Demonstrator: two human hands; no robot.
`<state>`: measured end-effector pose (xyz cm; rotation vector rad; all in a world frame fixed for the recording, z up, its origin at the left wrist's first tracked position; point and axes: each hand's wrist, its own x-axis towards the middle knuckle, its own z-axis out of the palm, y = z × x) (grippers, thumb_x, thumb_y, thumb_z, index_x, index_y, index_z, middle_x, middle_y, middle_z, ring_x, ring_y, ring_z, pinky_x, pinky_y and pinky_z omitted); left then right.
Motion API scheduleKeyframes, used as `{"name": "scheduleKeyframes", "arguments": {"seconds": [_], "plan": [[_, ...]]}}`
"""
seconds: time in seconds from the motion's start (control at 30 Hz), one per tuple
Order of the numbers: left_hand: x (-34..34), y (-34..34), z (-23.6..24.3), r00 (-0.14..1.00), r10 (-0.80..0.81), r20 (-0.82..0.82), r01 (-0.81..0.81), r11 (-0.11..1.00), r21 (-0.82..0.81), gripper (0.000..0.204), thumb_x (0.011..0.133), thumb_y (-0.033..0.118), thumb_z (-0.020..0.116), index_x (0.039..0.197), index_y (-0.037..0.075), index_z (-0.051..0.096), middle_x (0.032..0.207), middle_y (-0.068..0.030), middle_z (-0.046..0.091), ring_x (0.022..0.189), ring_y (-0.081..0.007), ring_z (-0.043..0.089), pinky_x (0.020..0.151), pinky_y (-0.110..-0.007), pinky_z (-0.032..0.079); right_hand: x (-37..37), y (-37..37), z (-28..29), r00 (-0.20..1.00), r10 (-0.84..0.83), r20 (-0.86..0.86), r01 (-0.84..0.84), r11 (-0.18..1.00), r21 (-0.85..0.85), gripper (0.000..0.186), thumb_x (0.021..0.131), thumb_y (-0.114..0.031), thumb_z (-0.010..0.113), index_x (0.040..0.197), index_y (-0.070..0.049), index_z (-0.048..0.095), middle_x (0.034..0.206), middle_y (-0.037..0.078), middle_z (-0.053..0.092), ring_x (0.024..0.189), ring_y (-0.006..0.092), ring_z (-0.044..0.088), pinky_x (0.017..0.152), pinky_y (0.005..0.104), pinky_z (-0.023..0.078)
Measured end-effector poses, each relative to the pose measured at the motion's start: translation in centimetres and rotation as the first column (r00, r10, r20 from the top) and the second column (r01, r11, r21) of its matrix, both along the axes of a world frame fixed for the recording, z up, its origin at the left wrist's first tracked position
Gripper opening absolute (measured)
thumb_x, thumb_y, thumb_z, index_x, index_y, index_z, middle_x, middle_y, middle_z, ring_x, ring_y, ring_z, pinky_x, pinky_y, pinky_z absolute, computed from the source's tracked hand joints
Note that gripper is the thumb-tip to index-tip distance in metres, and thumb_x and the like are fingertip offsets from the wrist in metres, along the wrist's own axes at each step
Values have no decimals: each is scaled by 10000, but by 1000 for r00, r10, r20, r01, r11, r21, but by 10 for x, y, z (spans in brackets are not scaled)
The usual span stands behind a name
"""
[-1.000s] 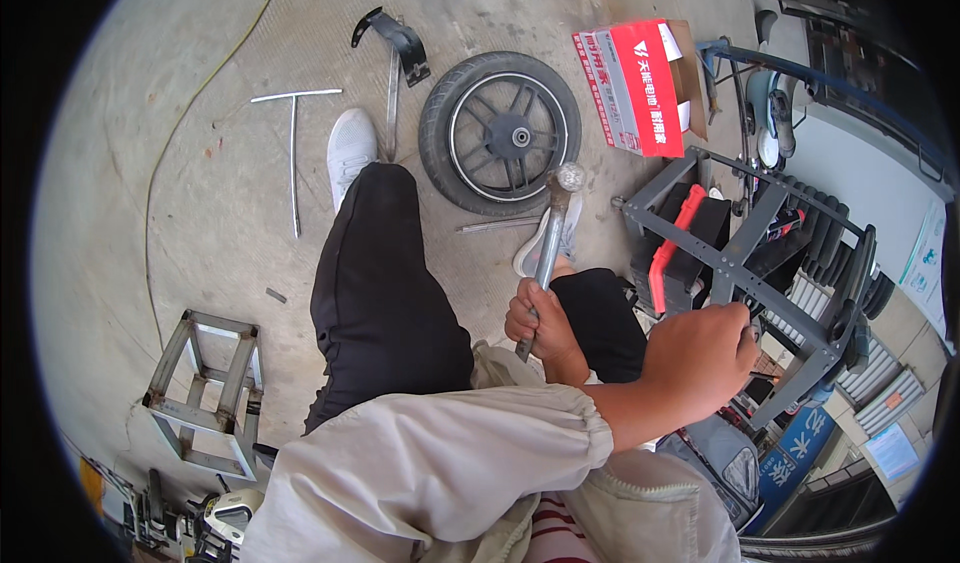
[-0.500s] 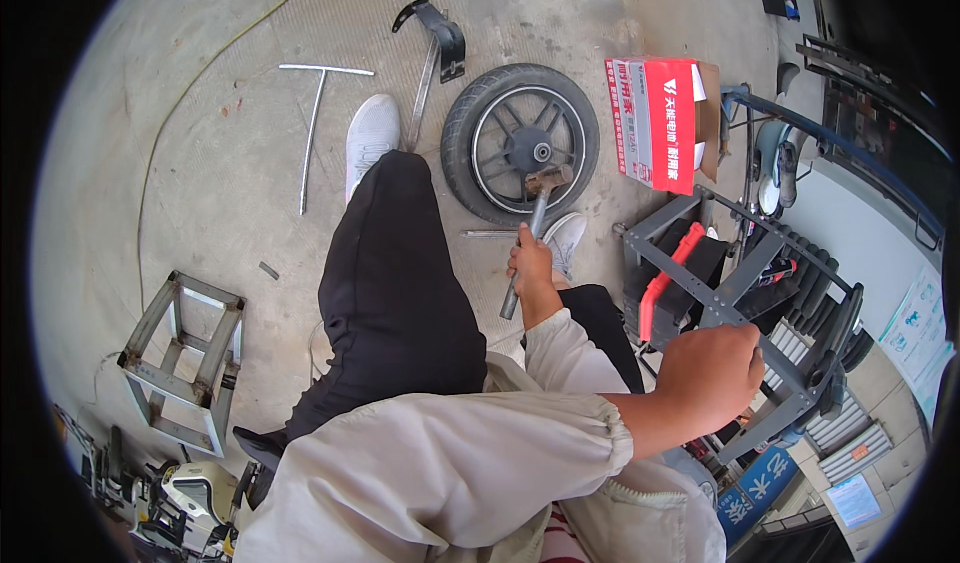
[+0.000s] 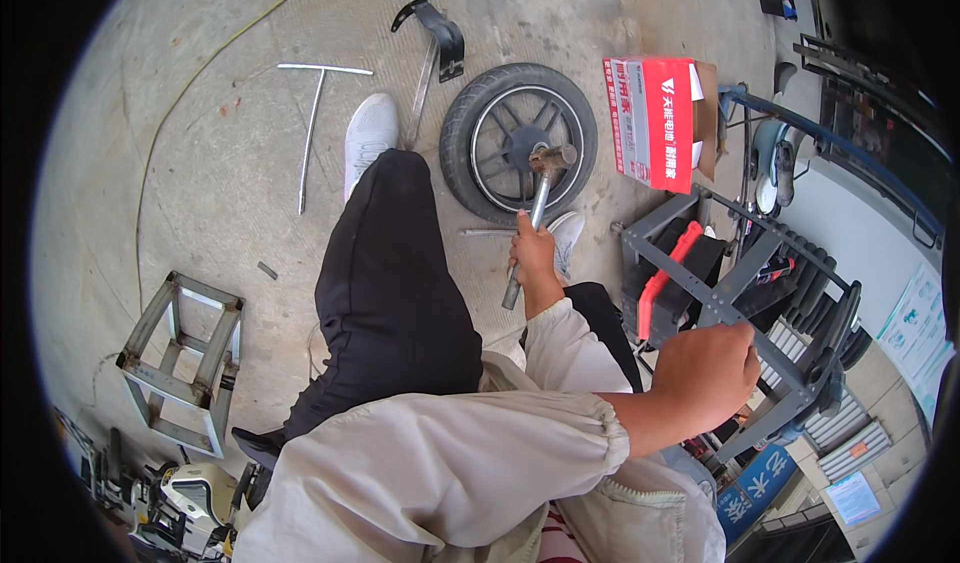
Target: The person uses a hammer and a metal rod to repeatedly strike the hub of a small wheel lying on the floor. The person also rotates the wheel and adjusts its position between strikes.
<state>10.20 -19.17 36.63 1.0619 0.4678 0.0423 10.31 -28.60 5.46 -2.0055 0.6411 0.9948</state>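
Note:
My right hand (image 3: 531, 255) is wrapped around the steel handle of a hammer (image 3: 550, 160); its rusty head overlaps the hub of a black tyred wheel (image 3: 481, 178) lying on the floor, and contact is unclear. My left hand (image 3: 710, 368), crossed over to the right, is closed beside a grey metal frame (image 3: 676, 266); whatever its fingers grip is hidden. A red bar (image 3: 668, 283) shows within that frame. My white shoe (image 3: 371, 123) is left of the wheel.
T-shaped wrench (image 3: 318, 103), black curved bracket (image 3: 450, 43) and red-and-white carton (image 3: 672, 123) lie around the wheel. A steel stool frame (image 3: 200, 393) stands lower left, a yellow hose (image 3: 245, 29) crosses the floor, and machinery (image 3: 200, 488) crowds the bottom left.
My right hand has moved forward with the hammer, whose head now shows over the wheel, slightly higher than half a second ago. The view has shifted; my left hand stays closed.

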Motion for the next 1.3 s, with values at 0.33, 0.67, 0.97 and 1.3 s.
{"name": "scheduleKeyframes", "arguments": {"seconds": [0.33,0.67,0.97,1.3], "plan": [[-1,3,-1,999,35,16,-35,999,-21,171,853,188,571,791,31,599,692,-149,636,632,-349,632,590,-466,488,-2,11,13,992,-118,46,115,990,76,336,915,-377,648,853,-137,422,576,-25,394,410,87,343,383,271,286],[-4,4,1,999,26,23,-25,999,-35,159,848,178,567,800,32,608,709,-152,646,650,-348,638,600,-468,492,15,5,12,997,-71,20,71,997,22,319,906,-347,663,870,-125,436,588,-11,417,415,97,355,393,294,309],[-3,3,1,999,32,7,-32,999,-33,165,852,183,564,798,33,604,710,-149,645,658,-348,639,600,-465,490,16,7,10,996,-76,-35,77,997,10,306,900,-341,667,887,-120,456,598,-10,427,420,94,359,387,285,302],[-2,6,-2,999,47,-6,-47,999,-21,176,858,193,562,803,32,604,705,-147,643,656,-352,637,605,-468,491,18,13,3,998,-59,-8,59,998,-22,307,904,-341,661,888,-127,441,582,-22,414,408,91,351,382,284,295]]}}
